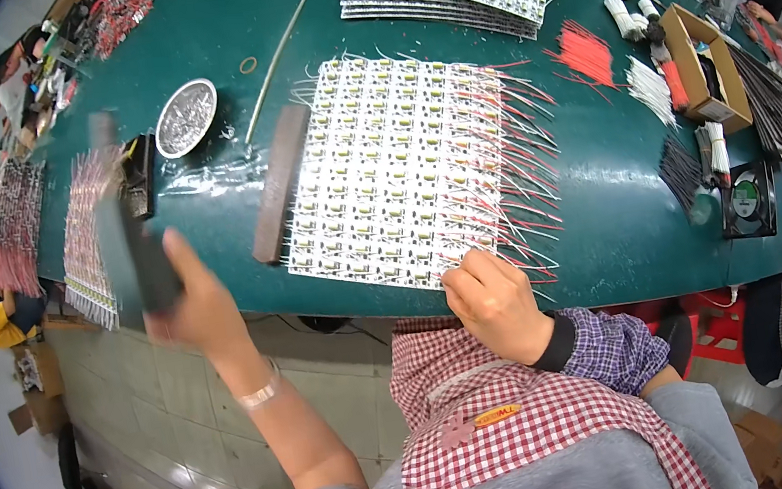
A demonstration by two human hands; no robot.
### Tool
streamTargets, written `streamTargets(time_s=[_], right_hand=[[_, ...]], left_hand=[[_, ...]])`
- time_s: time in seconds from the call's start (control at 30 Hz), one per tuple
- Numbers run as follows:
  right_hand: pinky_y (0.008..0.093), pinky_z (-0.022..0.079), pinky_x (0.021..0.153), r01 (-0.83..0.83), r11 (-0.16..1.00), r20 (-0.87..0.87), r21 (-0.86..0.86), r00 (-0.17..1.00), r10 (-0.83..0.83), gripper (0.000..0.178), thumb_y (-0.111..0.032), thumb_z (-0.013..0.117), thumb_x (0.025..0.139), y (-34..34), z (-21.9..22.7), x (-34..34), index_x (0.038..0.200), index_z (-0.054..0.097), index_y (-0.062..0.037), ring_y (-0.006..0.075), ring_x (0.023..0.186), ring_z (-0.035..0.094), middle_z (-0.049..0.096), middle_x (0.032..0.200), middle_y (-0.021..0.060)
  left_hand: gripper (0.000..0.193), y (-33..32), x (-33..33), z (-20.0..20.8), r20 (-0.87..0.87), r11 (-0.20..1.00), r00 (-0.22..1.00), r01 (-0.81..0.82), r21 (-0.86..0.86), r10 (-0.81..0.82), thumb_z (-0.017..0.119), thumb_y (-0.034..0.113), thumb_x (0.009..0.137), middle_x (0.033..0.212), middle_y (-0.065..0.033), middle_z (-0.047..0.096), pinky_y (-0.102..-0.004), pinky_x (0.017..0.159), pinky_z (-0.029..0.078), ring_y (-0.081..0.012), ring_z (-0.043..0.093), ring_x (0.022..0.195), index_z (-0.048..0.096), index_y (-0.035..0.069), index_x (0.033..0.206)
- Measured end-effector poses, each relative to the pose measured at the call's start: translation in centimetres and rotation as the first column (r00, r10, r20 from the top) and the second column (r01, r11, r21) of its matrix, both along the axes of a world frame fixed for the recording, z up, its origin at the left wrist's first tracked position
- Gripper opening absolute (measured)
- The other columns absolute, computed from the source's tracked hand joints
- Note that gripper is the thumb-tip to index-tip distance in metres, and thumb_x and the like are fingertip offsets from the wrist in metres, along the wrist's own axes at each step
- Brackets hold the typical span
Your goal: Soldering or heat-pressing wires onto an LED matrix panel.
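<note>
Wires (pixel 516 187) fan from the circuit-board panel (pixel 370 172) just beyond the right hand (pixel 496 302), pinched closed — on what, I can't tell — while the left hand (pixel 193 309) grips a blurred dark object (pixel 142 256). Best keep wires untangled, panel flat.

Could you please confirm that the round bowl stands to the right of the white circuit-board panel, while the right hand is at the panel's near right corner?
Not quite: the head view shows the round bowl to the left of the white circuit-board panel. The right hand is indeed at the panel's near right corner.
</note>
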State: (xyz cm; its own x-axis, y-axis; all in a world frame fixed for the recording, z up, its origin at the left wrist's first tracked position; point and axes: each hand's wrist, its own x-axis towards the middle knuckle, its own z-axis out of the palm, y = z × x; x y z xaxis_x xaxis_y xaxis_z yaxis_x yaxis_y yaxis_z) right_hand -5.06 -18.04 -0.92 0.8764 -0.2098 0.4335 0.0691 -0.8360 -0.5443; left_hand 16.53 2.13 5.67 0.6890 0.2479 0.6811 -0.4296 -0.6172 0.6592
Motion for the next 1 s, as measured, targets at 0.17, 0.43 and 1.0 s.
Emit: streamTargets(time_s=[0.17,0.43,1.0], right_hand=[[0.0383,0.051,0.062,-0.009,1.000,-0.007,0.029,1.000,0.009,0.012,0.002,0.067,0.077,-1.6,0.4,-0.6,0.085,0.059,-0.0021,0.0272,0.072,0.058,0.049,0.080,0.0104],[0.0406,0.054,0.070,-0.030,0.959,-0.013,0.282,0.999,0.035,0.011,-0.009,0.075,0.085,-12.9,6.7,-3.5,0.093,0.069,-0.0044,0.0304,0.080,0.065,0.063,0.085,0.0114],[0.0429,0.050,0.091,0.595,0.763,0.035,-0.251,0.794,-0.607,0.012,-0.004,0.073,0.085,-35.4,3.6,-6.9,0.096,0.075,-0.0012,0.0327,0.103,0.062,0.067,0.102,0.0127]], left_hand=[[0.020,-1.2,6.5,-2.8,-0.246,0.949,0.953,0.101,-0.298,-0.179,0.081,0.010,0.085,0.083,-0.0082,0.070,-0.0246,0.050,0.046,-0.0115,0.059,0.058,0.073,-0.003,0.098],[0.020,-4.3,-3.2,-2.3,-0.258,0.806,0.898,0.155,-0.571,-0.356,0.070,0.000,0.090,0.097,-0.0128,0.071,-0.0250,0.047,0.033,-0.0102,0.048,0.056,0.068,-0.011,0.107],[0.018,-7.4,-8.9,0.7,-0.395,0.831,0.845,0.099,-0.548,-0.361,0.070,-0.010,0.079,0.081,-0.0093,0.062,-0.0282,0.054,0.038,-0.0148,0.049,0.061,0.068,-0.008,0.097]])
